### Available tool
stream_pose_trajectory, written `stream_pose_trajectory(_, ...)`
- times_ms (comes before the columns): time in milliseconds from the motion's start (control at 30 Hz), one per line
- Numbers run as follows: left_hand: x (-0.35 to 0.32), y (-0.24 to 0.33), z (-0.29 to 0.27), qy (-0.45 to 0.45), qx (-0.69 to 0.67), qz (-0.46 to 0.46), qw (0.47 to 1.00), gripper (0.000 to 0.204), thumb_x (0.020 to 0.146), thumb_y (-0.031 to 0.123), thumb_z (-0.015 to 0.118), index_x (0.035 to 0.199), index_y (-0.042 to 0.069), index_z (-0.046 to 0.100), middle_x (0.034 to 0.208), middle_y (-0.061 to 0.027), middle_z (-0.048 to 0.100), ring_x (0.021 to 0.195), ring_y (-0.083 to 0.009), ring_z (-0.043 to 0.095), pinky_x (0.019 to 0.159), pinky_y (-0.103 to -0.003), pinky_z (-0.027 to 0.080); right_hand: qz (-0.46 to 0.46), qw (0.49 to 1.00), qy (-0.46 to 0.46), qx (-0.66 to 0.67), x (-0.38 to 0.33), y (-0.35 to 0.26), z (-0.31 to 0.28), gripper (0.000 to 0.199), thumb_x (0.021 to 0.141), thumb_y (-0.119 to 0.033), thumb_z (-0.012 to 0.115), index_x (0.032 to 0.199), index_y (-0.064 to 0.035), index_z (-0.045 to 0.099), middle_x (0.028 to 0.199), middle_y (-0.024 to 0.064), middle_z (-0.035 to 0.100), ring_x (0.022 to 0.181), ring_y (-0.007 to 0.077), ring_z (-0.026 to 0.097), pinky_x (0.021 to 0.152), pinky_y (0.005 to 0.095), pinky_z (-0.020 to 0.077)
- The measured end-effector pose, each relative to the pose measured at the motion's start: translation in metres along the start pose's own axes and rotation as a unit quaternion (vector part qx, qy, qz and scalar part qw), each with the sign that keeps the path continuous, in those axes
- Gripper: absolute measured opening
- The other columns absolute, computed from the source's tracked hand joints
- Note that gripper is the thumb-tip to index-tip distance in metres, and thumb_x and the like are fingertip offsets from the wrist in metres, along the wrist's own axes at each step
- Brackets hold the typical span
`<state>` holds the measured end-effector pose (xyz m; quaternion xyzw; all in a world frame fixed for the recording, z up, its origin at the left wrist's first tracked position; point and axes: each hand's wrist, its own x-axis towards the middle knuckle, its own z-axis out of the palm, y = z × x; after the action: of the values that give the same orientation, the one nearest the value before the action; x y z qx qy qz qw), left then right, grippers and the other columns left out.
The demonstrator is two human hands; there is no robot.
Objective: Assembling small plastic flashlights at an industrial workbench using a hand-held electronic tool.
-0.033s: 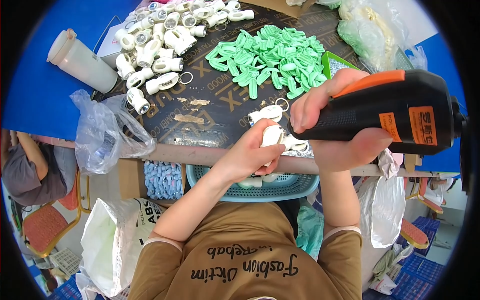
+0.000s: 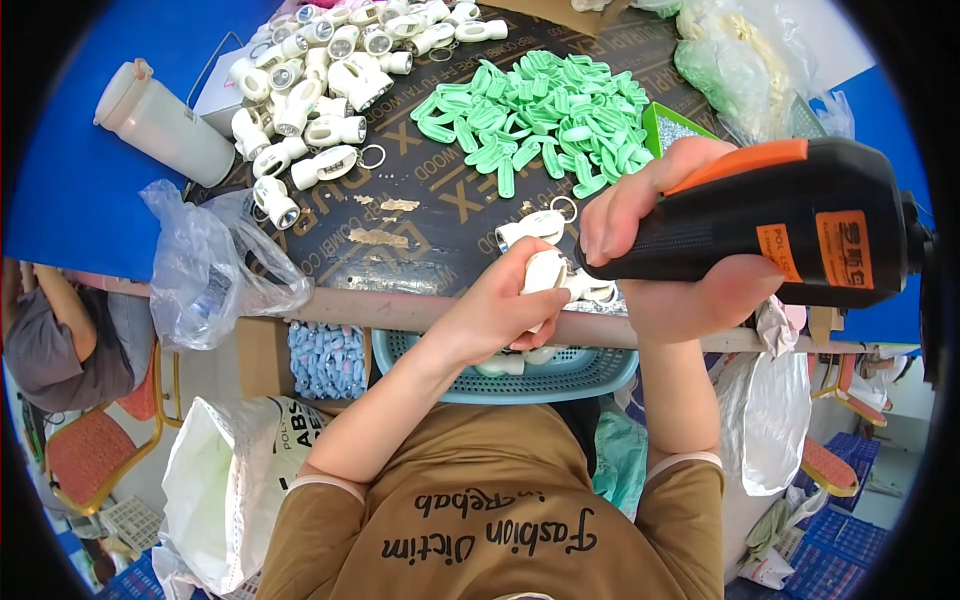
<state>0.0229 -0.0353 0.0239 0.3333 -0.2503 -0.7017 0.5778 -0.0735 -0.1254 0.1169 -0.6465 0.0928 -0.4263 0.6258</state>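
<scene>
My left hand [image 2: 500, 308] is closed around a small white keychain flashlight [image 2: 545, 273] at the table's front edge. My right hand [image 2: 680, 295] grips a black and orange electric screwdriver [image 2: 730, 225], which lies nearly level and points left toward the flashlight. The tool's tip is hidden behind my fingers, so contact cannot be made out. Just beyond my left hand lies another white flashlight [image 2: 530, 228] with a key ring. Part of a further white piece [image 2: 592, 287] shows between my hands. Farther back is a heap of light green plastic parts [image 2: 550, 115].
White flashlights [image 2: 330, 75] are piled at the back left, near a whitish lidded container [image 2: 165, 125] and a clear plastic bag [image 2: 220, 265]. A green box [image 2: 675, 130] holds small metal pieces. Below the table edge sit a blue basket [image 2: 590, 378] and a box of blue parts [image 2: 328, 360].
</scene>
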Motion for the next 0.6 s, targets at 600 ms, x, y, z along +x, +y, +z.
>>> stream_pose_trajectory(600, 0.039, 0.019, 0.026, 0.145, 0.758, 0.203, 0.603, 0.029, 0.080, 0.028, 0.061, 0.095, 0.005, 0.052, 0.083, -0.0125, 0.053, 0.067, -0.0289, 0.060, 0.053, -0.038, 0.049, -0.182, 0.963, 0.195, 0.025, -0.035, -0.053, -0.059, 0.076, 0.073, -0.073, 0.045, 0.112, -0.0068, 0.043, 0.061, 0.0059, 0.049, 0.045, 0.0166, 0.044, 0.045, 0.0283, 0.0364)
